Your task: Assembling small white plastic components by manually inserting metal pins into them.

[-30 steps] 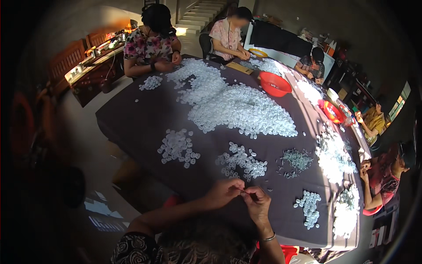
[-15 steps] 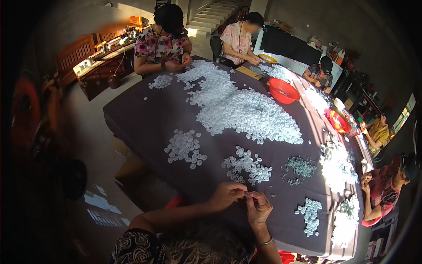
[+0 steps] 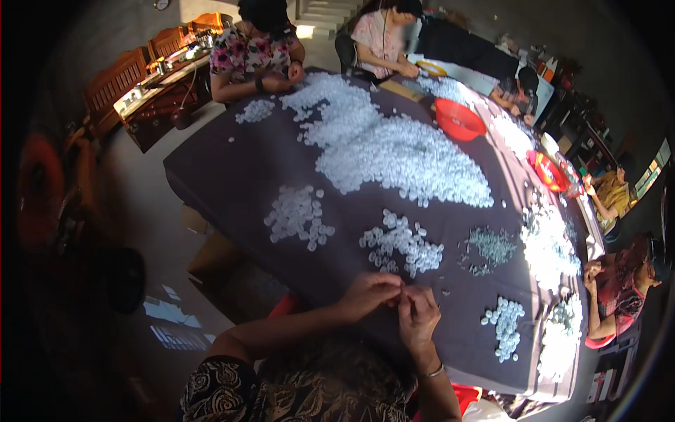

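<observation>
My left hand (image 3: 368,295) and my right hand (image 3: 420,315) meet fingertip to fingertip above the dark tablecloth. Both are closed in a pinch; whatever lies between the fingers is too small and covered to name. Just beyond them is a loose heap of small white plastic pieces (image 3: 420,259). A second white heap (image 3: 299,219) lies to its left. Right of my hands sit a scatter of tiny grey-green pieces (image 3: 491,246) and a small cluster of white pieces (image 3: 505,327).
A large white pile (image 3: 401,158) spreads over the middle of the table (image 3: 225,176). Beyond it stands a red bowl (image 3: 460,121), with another red bowl (image 3: 548,171) farther right. Several people sit around the far and right edges, one in a floral shirt (image 3: 242,60).
The table and heaps sit slightly higher in the picture, as the view has shifted. My hands stay together, with the fingertips a little closer and the right fingers turned slightly.
</observation>
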